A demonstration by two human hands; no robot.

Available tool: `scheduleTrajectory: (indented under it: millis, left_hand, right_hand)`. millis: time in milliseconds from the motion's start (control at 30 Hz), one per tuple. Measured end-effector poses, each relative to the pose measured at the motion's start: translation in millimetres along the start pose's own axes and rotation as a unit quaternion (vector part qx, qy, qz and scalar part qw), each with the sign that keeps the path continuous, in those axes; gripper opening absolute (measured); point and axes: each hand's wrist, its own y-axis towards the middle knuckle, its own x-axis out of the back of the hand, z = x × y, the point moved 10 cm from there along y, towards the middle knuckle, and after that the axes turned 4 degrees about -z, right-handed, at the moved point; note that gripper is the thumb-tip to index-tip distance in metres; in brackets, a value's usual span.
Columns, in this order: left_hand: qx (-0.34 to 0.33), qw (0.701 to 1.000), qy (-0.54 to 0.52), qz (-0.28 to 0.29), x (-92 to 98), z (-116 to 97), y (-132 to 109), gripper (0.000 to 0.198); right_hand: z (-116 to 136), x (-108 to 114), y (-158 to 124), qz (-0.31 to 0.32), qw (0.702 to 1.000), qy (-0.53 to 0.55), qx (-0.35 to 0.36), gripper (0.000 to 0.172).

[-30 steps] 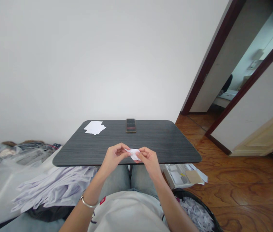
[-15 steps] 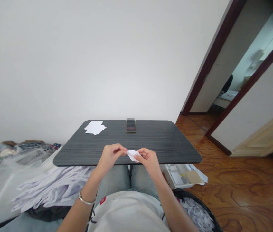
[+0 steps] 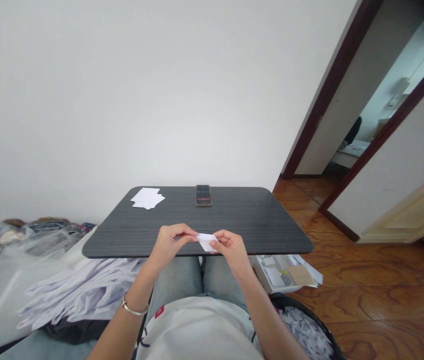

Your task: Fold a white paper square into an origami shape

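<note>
A small folded piece of white paper (image 3: 206,241) is held between both hands, just above the near edge of the dark table (image 3: 249,220). My left hand (image 3: 172,242) pinches its pointed left end between thumb and fingertips. At the wider right end, my right hand (image 3: 230,246) grips the paper with the thumb on top and the fingers curled behind. Part of the paper is hidden by the right thumb and fingers.
Loose white sheets (image 3: 147,198) lie at the table's far left. A phone (image 3: 203,195) rests at the back middle. Below on the right are a box of papers (image 3: 277,272) and a black bin of paper scraps (image 3: 305,332). White cloth (image 3: 88,290) is heaped at left.
Both hands stay nearly in place with the paper between them. The paper has tilted very slightly; nothing was let go.
</note>
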Motion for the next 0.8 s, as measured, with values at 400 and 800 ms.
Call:
scheduleTrajectory:
  millis: [400, 800]
  left_hand:
    - [0.064, 0.997, -0.011, 0.042, -9.2, 13, 0, 0.01]
    - [0.068, 0.995, -0.007, 0.067, -16.6, 4, -2, 0.017]
  right_hand:
    - [10, -1, -4, -0.008, 0.998, -0.045, 0.039, 0.02]
    - [16, -1, -4, -0.018, 0.995, -0.079, 0.055, 0.016]
